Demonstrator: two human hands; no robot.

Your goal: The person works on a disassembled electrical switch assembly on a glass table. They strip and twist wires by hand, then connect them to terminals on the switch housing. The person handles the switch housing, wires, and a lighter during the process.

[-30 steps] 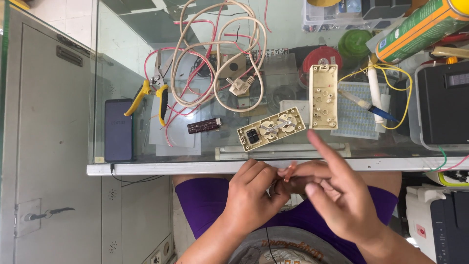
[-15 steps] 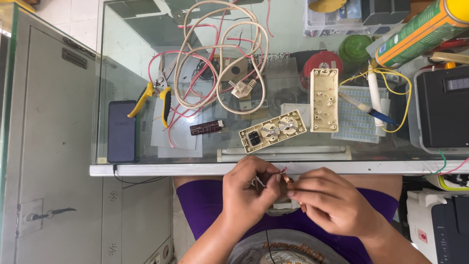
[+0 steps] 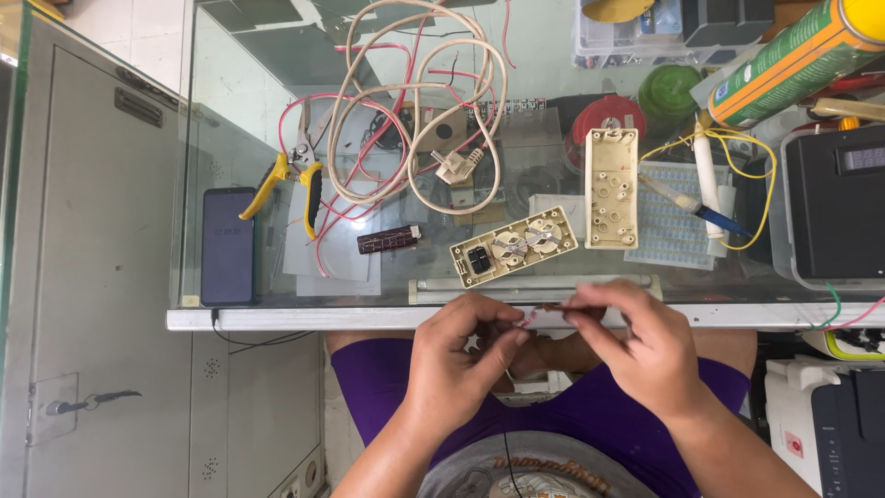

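My left hand (image 3: 461,364) and right hand (image 3: 636,355) have risen to the glass table's near edge (image 3: 369,318), fingers now pinched shut on the ends of a thin red wire (image 3: 544,314) between them. Beyond it, the open socket strip (image 3: 513,246) and its cream cover (image 3: 612,188) lie unmoved, with the coiled cable (image 3: 415,111) farther back.

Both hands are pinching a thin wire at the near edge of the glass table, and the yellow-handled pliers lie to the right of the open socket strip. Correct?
Not quite. In the head view the pliers lie to the left of the open socket strip, next to the dark phone. The rest holds: the left hand and right hand pinch a thin wire at the near edge of the glass table.
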